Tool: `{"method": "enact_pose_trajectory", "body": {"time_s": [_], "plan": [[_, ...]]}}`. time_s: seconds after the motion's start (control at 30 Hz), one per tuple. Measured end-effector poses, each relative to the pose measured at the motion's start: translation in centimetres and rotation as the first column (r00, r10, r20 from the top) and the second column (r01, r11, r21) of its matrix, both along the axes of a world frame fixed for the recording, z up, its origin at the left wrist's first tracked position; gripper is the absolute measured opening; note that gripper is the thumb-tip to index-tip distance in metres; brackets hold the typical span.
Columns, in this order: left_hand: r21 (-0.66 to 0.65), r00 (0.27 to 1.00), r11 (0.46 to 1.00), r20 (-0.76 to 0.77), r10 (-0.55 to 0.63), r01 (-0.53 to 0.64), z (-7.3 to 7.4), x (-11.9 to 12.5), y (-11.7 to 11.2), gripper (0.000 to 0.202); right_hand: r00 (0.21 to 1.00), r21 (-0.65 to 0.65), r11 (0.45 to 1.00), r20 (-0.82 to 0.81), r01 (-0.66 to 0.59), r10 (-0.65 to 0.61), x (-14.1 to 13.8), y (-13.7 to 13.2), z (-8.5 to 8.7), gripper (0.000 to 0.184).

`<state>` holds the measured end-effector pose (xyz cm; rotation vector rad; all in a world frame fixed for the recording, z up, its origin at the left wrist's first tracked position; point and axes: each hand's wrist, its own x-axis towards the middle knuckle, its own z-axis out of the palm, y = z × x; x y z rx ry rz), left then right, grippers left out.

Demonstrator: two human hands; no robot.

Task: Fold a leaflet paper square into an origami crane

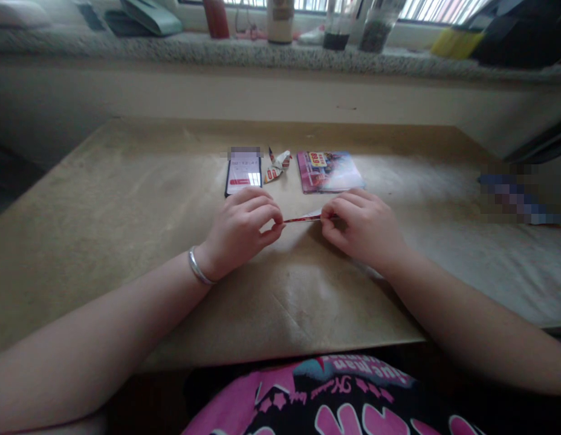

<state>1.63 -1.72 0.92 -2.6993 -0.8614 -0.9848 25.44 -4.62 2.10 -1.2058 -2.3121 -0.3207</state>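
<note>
A narrow folded strip of printed paper (305, 218), red and white, stretches between my two hands just over the table. My left hand (246, 220) pinches its left end between thumb and forefinger; a silver bangle circles that wrist. At the other end, my right hand (359, 223) is closed on the paper, its fingers hiding part of it. Behind the hands, a folded paper bird (277, 166) made of printed paper lies between a phone (244, 172) with a lit timer screen and a stack of colourful printed sheets or a booklet (330, 172).
The table (126, 199) has a yellowish cover. A blurred bluish item (520, 199) lies at its right side. Along the granite windowsill (244, 51) stand a red container (216, 18), a bottle (280, 21), glass jars (378, 27) and a yellow-and-black object (457, 42).
</note>
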Motion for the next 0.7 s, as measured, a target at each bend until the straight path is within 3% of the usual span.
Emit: {"method": "enact_pose_trajectory", "body": {"time_s": [0.3, 0.37, 0.53, 0.7], "plan": [[-0.105, 0.998, 0.994, 0.056, 0.040, -0.034, -0.6, -1.0, 0.9, 0.010, 1.000, -0.001, 1.000, -0.007, -0.014, 0.014, 1.0, 0.2, 0.3, 0.012], [-0.120, 0.999, 0.993, 0.033, 0.027, -0.022, -0.5, -0.7, 0.6, 0.018, 0.999, -0.007, 0.999, 0.012, -0.041, 0.041, 0.7, 0.1, 0.2, 0.012], [-0.031, 0.996, 0.999, -0.088, -0.018, 0.016, 0.0, 0.3, -0.2, 0.018, 0.995, -0.032, 0.997, 0.059, -0.076, 0.078, -0.6, -0.2, 0.1, 0.013], [-0.005, 0.994, 1.000, -0.110, -0.018, 0.017, -0.1, 0.4, -0.4, 0.020, 0.995, -0.016, 1.000, 0.099, 0.021, -0.019, -1.6, -0.7, 0.0, 0.014]]}}
